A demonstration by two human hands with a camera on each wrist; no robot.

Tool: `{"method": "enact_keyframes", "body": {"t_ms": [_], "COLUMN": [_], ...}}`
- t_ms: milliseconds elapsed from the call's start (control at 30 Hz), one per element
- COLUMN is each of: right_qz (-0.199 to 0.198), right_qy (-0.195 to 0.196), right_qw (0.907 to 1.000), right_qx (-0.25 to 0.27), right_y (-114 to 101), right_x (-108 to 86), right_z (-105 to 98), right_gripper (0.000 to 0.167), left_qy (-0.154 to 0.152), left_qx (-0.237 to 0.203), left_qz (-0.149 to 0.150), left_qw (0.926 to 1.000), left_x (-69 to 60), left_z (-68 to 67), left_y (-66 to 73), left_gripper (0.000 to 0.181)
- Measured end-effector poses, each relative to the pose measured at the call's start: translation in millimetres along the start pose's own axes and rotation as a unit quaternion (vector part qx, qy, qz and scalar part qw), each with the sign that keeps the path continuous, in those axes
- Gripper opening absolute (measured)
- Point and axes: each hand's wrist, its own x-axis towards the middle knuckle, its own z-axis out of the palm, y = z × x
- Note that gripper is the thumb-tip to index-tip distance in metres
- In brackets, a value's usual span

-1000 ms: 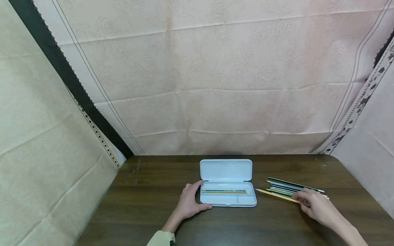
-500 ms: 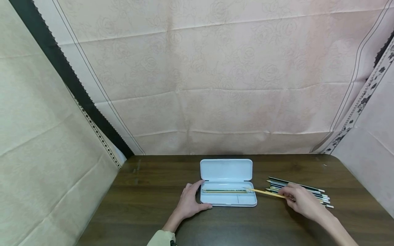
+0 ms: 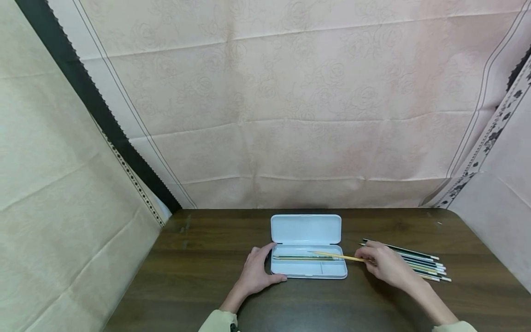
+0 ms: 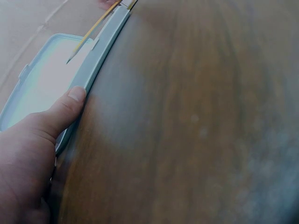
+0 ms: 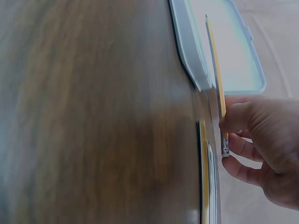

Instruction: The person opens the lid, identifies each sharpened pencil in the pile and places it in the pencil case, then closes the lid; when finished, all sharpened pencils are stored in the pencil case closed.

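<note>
A light-blue pencil case [image 3: 293, 273] lies with its lid raised on the dark wooden table. A few pencils [image 3: 304, 258] lie lengthwise inside. My left hand [image 3: 256, 275] grips the case's left end, thumb at the near edge and fingers towards the hinge; the left wrist view shows the thumb [image 4: 70, 105] against the side wall. My right hand [image 3: 386, 265] pinches a yellow pencil [image 3: 338, 256] near its back end. Its sharpened tip points left above the case, as the right wrist view also shows the yellow pencil [image 5: 215, 65] reaching over the tray.
Several dark, green and white pencils [image 3: 429, 267] lie in a loose bunch right of the case, partly behind my right hand. The brown table [image 3: 199, 295] meets pale patterned cloth [image 3: 298, 138] at the back and both sides.
My right hand has carried the yellow pencil left from the bunch, so its tip is now over the case. My left hand stays at the case's left end.
</note>
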Motion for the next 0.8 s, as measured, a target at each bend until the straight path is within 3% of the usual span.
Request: {"method": "enact_keyframes", "body": {"t_ms": [233,800], "right_qz": [0.022,-0.022], "right_qy": [-0.018,-0.019], "right_qw": [0.9996,0.9995], "right_qx": [0.007,0.010], "right_y": [-10,-29], "right_x": [12.2,37.2], "right_z": [6,17], "right_gripper": [0.031,0.028], "left_qy": [0.000,-0.002], "left_qx": [0.005,0.009], "left_qz": [-0.004,-0.005], "left_qw": [1.0000,0.9999], "left_x": [0.9,0.7], "left_z": [0.4,0.2], "left_y": [-0.1,-0.6], "left_gripper": [0.093,0.094]}}
